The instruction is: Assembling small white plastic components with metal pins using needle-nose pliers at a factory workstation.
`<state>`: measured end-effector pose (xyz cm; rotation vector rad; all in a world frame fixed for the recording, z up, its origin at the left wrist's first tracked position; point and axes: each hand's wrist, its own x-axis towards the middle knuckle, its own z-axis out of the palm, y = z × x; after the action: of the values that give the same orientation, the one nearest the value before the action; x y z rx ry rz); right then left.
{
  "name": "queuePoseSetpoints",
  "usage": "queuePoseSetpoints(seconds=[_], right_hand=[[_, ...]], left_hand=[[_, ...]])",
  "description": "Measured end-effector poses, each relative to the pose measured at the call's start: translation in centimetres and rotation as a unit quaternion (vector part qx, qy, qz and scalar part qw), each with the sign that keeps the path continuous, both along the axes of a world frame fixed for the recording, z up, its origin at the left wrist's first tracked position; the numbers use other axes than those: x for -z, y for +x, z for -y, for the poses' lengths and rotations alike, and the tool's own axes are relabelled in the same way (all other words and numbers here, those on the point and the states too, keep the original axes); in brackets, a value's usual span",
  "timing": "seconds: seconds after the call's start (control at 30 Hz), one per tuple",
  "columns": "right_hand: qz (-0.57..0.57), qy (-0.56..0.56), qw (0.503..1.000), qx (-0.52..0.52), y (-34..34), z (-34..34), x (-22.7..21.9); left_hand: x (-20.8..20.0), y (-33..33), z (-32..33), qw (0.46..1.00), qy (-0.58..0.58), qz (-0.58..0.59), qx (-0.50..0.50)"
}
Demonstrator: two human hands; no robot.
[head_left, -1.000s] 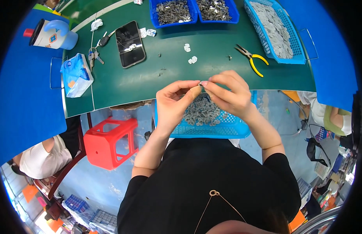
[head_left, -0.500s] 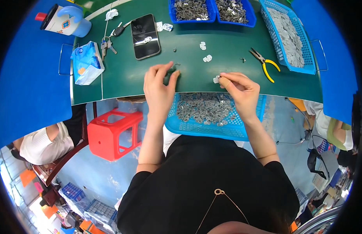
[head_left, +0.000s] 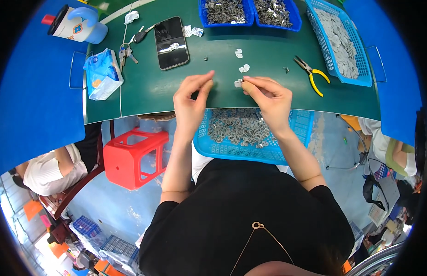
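Observation:
My left hand (head_left: 191, 96) hovers over the green table near its front edge, thumb and forefinger brought together; anything between them is too small or hidden to name. Across from it, my right hand (head_left: 270, 99) pinches a small pale flat plate (head_left: 238, 84) that points toward the left hand. Two similar pale pieces lie just beyond, a nearer one (head_left: 244, 68) and a farther one (head_left: 239, 53). A tiny dark metal part (head_left: 205, 59) rests beyond my left fingers, and another small metal part (head_left: 286, 70) lies to the right.
Yellow-handled pliers (head_left: 317, 79) lie at right beside a light-blue basket (head_left: 363, 69) of pale pieces. Two blue bins (head_left: 227, 25) of metal parts stand at the back. A phone (head_left: 171, 43), keys (head_left: 127, 54), tissues (head_left: 103, 76) and a tumbler (head_left: 77, 25) sit left. A blue basket (head_left: 264, 156) is below the table edge.
My right hand has carried the pale plate left, nearer to my left hand. My left fingers have closed together, and the small dark bits beside them no longer show on the table.

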<state>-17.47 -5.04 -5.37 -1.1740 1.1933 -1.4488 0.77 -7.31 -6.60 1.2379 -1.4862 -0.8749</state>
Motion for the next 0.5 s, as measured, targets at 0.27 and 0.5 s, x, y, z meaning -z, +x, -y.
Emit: queuePoseSetpoints(seconds=[0.27,0.5], right_hand=[[-0.074,-0.054,0.995,0.030,1.0,-0.2,-0.9],[-0.138,-0.146,0.978,0.054,1.6,-0.6,-1.8]], left_hand=[[-1.2,-3.1,-2.0,0.968,-0.007,-0.252,0.007],[-1.0,-3.8,-2.9,0.961,-0.025,-0.274,-0.036]])
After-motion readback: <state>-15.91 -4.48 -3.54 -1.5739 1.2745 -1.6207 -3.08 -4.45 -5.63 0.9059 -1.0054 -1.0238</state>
